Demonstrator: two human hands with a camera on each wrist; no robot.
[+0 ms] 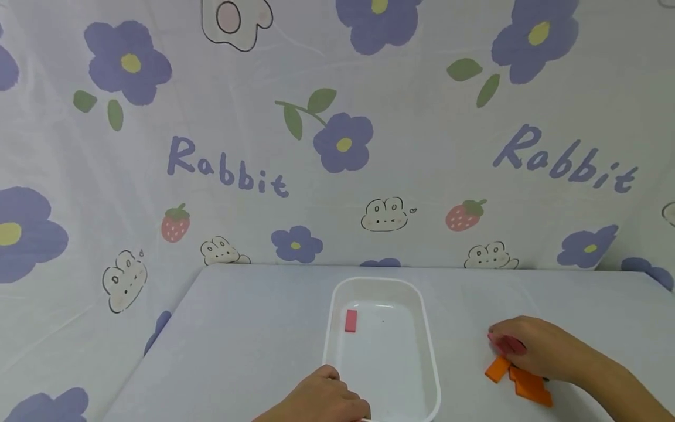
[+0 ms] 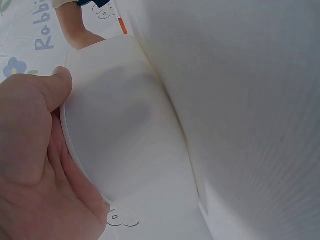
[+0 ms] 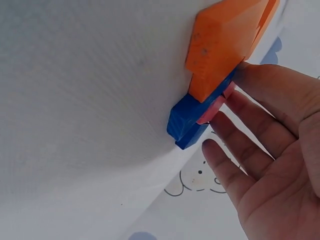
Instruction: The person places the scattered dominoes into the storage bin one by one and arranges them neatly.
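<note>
One oblong pink block (image 1: 350, 321) lies at eleven o'clock in the white tray (image 1: 435, 375) — left fingers (image 1: 328, 373) curled round its rim; right fingers (image 3: 245, 147), three o'clock, pinching pink pieces (image 1: 511, 344).

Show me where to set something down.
Free: the pale tabletop left of the white rectangular plastic tray, the strip between tray and flat orange blocks, and the tray floor right of the pink rectangular block. Crowded: around the orange blocks, right hand and angular blue blocks, and the tray's near rim, held by the left hand.
</note>
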